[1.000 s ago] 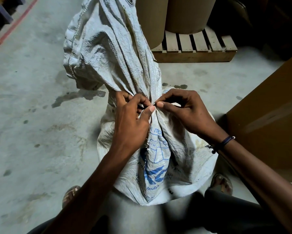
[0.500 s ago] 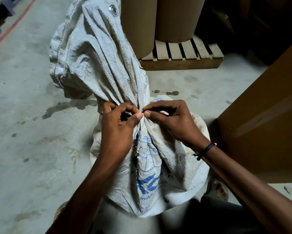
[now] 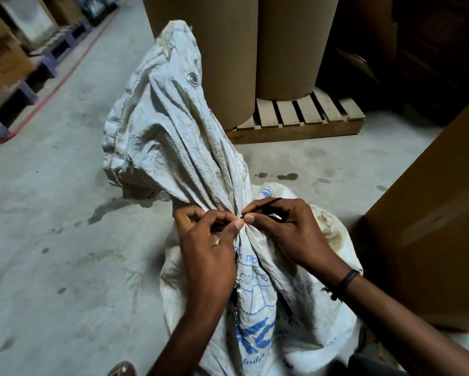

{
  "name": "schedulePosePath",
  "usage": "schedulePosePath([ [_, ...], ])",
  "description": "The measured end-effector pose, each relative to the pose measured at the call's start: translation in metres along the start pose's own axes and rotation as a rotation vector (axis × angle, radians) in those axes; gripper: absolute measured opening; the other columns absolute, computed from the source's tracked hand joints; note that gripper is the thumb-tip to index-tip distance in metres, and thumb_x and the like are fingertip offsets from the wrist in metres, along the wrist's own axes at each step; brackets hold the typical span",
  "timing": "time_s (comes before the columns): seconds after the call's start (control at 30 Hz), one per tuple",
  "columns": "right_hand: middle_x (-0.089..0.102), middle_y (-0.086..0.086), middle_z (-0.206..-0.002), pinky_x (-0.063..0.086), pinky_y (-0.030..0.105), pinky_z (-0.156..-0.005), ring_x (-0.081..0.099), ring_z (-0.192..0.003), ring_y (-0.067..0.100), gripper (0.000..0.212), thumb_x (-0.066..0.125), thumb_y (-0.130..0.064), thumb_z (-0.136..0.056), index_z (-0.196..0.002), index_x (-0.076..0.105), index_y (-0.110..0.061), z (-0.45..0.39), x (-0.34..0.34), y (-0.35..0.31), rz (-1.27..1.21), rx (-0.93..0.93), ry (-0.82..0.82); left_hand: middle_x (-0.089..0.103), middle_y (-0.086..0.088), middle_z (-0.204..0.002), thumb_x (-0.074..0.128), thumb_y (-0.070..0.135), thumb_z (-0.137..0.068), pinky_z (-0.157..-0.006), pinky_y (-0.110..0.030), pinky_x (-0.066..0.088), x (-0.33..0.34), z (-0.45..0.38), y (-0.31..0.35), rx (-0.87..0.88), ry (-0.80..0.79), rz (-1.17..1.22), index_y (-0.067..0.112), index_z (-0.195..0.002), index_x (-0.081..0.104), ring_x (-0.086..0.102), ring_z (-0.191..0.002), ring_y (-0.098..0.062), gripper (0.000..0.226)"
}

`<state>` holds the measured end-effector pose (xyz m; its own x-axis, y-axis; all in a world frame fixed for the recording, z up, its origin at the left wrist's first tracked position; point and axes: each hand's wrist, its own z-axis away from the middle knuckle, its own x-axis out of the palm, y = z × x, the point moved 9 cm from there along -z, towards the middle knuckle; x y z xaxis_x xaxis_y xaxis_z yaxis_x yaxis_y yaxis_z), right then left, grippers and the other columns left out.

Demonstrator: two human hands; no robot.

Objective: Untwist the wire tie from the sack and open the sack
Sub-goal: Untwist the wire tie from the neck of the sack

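Item: white woven plastic sack (image 3: pixel 173 147), neck cinched, unopened. Thin wire tie (image 3: pixel 240 217) at neck: left hand (image 3: pixel 209 253) & right hand (image 3: pixel 290 234) grips pinching it; untwist pending.

A single wide-angle camera worn on the person's head looks forward and steeply down, close over the sack (image 3: pixel 179 147) that fills the middle of the view. The concrete floor (image 3: pixel 54 240) spreads left, and a wooden pallet (image 3: pixel 304 118) sits farther ahead.

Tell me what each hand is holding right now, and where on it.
Both hands, left hand and right hand, pinch the sack at its gathered neck, fingertips meeting there. The wire tie itself is too small to make out.
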<state>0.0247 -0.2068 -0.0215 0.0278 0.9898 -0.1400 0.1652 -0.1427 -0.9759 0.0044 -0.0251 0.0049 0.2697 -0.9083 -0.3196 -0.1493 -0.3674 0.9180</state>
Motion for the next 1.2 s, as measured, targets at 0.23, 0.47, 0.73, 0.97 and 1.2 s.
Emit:
schedulePosePath([
  [0.23,0.083,-0.002,-0.093,0.060,0.035,-0.088,0.078,-0.092,0.012,0.006,0.081,-0.014,-0.091,-0.093,0.084,-0.010,-0.002,-0.001,0.000,0.003,0.020,0.009,0.044,-0.002,-0.110,0.081,0.017,-0.086,-0.083,-0.008,0.047,0.002,-0.002,0.001,0.033,-0.046,-0.012,0.019,-0.086,0.073,0.063,-0.097,-0.015,0.008],
  [0.47,0.083,-0.002,-0.092,0.056,0.020,-0.081,0.076,-0.087,0.006,0.005,0.081,-0.011,-0.090,-0.092,0.085,-0.010,0.001,-0.001,0.006,-0.062,0.082,0.005,0.041,-0.003,-0.115,0.079,0.021,-0.089,-0.083,-0.035,0.057,-0.001,0.005,0.021,0.205,-0.050,-0.258,0.014,-0.088,0.070,0.063,-0.097,-0.020,0.012],
  [0.73,0.083,0.000,-0.093,0.060,0.034,-0.091,0.078,-0.092,0.013,0.007,0.081,-0.015,-0.091,-0.095,0.085,-0.012,0.002,-0.001,0.006,-0.027,0.096,0.006,0.047,-0.002,-0.116,0.076,0.026,-0.092,-0.065,-0.038,0.054,0.001,0.017,0.039,0.325,-0.012,-0.491,0.024,-0.106,0.070,0.059,-0.092,-0.021,0.016],
  [0.97,0.083,-0.002,-0.091,0.058,0.025,-0.085,0.078,-0.089,0.010,0.005,0.081,-0.014,-0.090,-0.093,0.085,-0.011,0.003,0.001,0.005,-0.026,0.091,0.013,0.056,0.003,-0.109,0.068,0.037,-0.096,-0.063,-0.034,0.048,0.003,0.014,0.036,0.343,-0.055,-0.656,0.029,-0.105,0.071,0.055,-0.100,-0.021,0.012],
  [1.2,0.083,-0.003,-0.091,0.058,0.025,-0.085,0.077,-0.089,0.007,0.005,0.081,-0.013,-0.090,-0.091,0.085,-0.012,0.004,0.003,0.005,-0.008,0.062,0.014,0.059,0.006,-0.099,0.075,0.016,-0.090,-0.079,-0.042,0.052,0.004,0.001,0.019,0.246,-0.093,-0.322,0.019,-0.088,0.068,0.057,-0.098,-0.020,0.008],
])
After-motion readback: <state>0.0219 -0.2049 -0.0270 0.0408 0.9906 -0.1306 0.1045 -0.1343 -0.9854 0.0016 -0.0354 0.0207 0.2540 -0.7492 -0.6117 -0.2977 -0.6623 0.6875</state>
